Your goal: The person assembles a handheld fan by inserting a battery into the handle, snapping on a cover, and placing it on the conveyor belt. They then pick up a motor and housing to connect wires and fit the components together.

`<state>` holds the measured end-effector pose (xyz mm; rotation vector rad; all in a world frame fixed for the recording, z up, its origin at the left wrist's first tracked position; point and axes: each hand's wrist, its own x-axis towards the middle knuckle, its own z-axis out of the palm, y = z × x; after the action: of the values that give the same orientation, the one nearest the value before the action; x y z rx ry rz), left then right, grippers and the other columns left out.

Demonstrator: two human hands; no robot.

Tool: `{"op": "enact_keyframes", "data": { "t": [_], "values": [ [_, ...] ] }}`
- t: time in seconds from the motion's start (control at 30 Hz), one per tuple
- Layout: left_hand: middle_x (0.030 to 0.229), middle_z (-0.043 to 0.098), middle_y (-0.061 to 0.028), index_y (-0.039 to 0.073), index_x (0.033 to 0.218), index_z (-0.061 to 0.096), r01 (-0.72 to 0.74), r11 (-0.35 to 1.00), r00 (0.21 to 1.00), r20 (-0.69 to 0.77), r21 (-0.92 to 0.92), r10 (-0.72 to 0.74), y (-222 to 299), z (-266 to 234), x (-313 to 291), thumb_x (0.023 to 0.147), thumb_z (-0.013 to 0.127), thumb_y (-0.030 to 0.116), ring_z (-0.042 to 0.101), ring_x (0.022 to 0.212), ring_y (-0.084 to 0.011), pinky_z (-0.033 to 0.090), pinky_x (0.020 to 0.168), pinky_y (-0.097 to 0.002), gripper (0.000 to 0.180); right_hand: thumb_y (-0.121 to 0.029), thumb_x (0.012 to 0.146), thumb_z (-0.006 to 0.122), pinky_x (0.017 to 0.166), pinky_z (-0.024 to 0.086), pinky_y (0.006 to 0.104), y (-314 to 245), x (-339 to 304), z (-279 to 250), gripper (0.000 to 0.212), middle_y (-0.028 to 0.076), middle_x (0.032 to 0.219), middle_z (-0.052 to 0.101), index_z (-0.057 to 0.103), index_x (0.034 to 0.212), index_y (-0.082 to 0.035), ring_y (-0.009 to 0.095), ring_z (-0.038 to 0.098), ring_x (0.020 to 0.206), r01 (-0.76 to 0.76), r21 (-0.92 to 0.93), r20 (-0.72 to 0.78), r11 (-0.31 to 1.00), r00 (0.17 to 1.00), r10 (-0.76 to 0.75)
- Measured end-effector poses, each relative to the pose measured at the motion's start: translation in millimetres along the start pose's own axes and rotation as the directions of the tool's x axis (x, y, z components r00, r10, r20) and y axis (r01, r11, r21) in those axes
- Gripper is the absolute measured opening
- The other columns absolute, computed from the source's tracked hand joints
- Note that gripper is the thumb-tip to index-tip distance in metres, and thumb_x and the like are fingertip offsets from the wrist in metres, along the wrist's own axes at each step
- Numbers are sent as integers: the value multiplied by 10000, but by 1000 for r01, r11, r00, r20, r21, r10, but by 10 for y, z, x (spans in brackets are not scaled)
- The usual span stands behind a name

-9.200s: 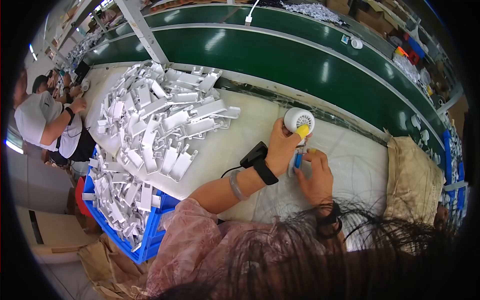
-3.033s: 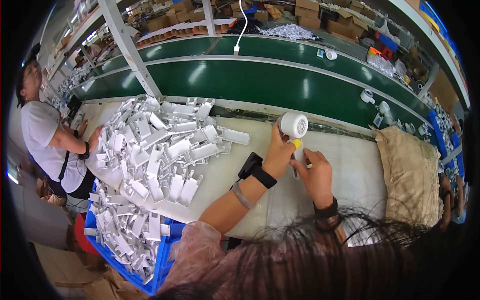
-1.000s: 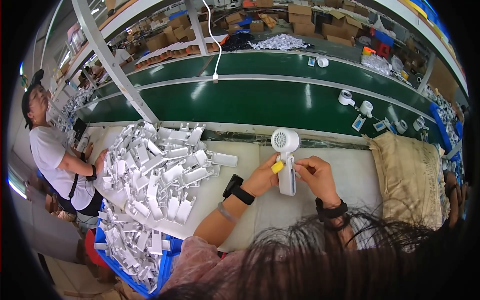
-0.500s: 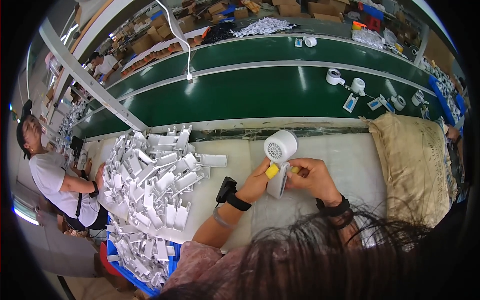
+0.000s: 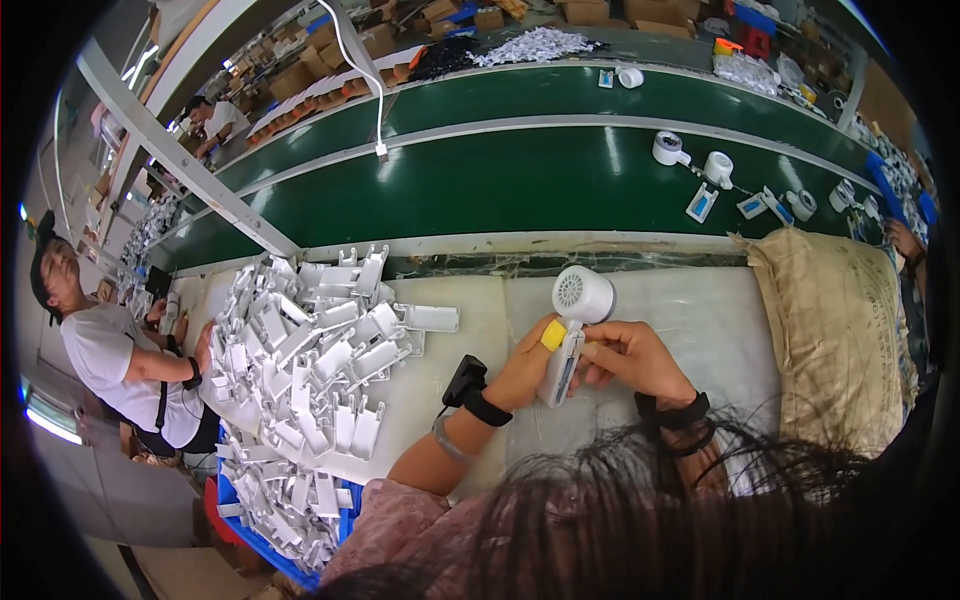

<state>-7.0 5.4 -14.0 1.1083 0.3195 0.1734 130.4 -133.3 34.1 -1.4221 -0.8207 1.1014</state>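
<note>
The left hand (image 5: 530,364) is closed around the handle (image 5: 556,388) of a white fan-like device (image 5: 583,294); its thumb, which wears a yellow cover (image 5: 553,334), lies just below the round head. The right hand (image 5: 642,358) has its fingers bent and the fingertips at the handle's right side; whether they pinch some small part, I cannot tell. The device is held over the table (image 5: 480,320), toward its far edge, head upward and handle slightly tilted.

The step in hand seems to be fine work at the side of the handle, where a dark narrow strip (image 5: 569,372) shows. In my judgement, the next move calls for a steady left grip and light, careful pressure from the right fingertips, so that the handle does not twist.

On the table's left part lies a heap of white plastic shells (image 5: 330,340); below the near left edge is a blue crate (image 5: 262,553) with similar pieces. Beyond the far edge runs a green conveyor belt (image 5: 520,180).
</note>
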Motion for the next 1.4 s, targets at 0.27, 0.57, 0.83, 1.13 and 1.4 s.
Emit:
{"op": "enact_keyframes", "data": {
  "t": [0.27,0.57,0.83,1.13,1.4],
  "values": [
    [892,602,-75,142,1398,343,19,1000,1000,1,-9,-18,-17,12,5,1010,382,411,613,637,-159,542,541,-314,474,-81,922,592,576,533,244,18,6,-30,211,74,842,681,634,1099,26,111,626,635,-32,40,39,999,999,30],
    [895,610,-72,140,1388,356,6,1000,999,-37,-28,-7,-80,12,19,1008,349,454,610,634,-154,538,521,-306,493,-88,895,631,533,517,226,59,30,-3,186,53,759,661,633,1030,39,101,632,605,-15,73,27,997,1000,13],
    [1117,568,-55,65,1383,378,-166,961,979,-81,219,188,-70,-14,40,1022,353,375,569,946,-129,497,820,-295,477,-67,878,646,532,507,215,58,16,94,166,32,730,639,626,1001,44,78,618,596,2,73,-56,997,998,2],
    [1219,533,-53,36,1410,355,-280,911,955,-5,304,295,-79,-29,34,1030,356,251,509,1068,-120,419,931,-276,437,-66,877,648,511,494,207,113,40,92,132,30,726,635,619,968,24,76,614,588,12,57,-69,998,998,-9],
    [1087,560,-42,29,1326,410,-308,896,944,-13,321,329,-57,3,38,1028,363,225,525,962,-92,443,848,-251,360,-79,899,628,540,510,224,91,33,64,158,35,777,651,630,1023,19,90,628,625,35,53,-22,998,999,-34]
  ]
}}
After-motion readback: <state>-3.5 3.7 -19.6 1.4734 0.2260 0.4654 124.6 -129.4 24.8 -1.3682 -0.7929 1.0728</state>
